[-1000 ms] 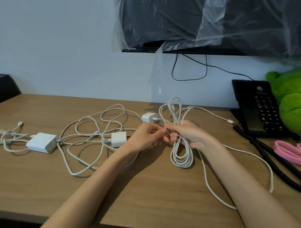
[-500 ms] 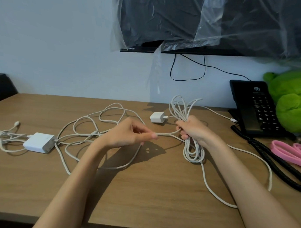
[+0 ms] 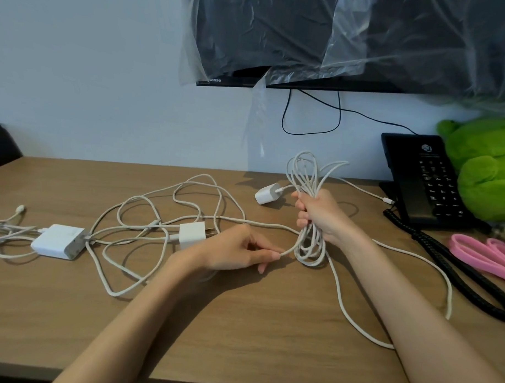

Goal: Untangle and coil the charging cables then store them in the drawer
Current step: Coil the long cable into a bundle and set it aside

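Surface: wooden desk (image 3: 240, 334), brown grain, set against a plain white wall (image 3: 92, 85)
Above: wall-mounted television (image 3: 308, 35) under clear plastic sheeting, with a black cord (image 3: 311, 119) looping below it
Right end of desk: black telephone (image 3: 423, 180), its coiled handset cord (image 3: 443, 264) trailing forward; green plush toy (image 3: 486, 171) beside the phone; pink looped bands (image 3: 472, 255) near the edge
Right hand (image 3: 322, 213): fingers curled tight round a coiled bundle of white cable (image 3: 306, 176), held upright right of centre, loops showing above and below the fist
Left hand (image 3: 237, 251): thumb and forefinger pinch a loose strand (image 3: 290, 249) that runs into the bundle's lower loops
Small white plug adapter (image 3: 267, 195): on the desk just behind the bundle
Left half of desk: tangle of white cables (image 3: 200, 175) lying loose, with a white cube charger (image 3: 192, 233) and a flat white power brick (image 3: 57, 241) among them
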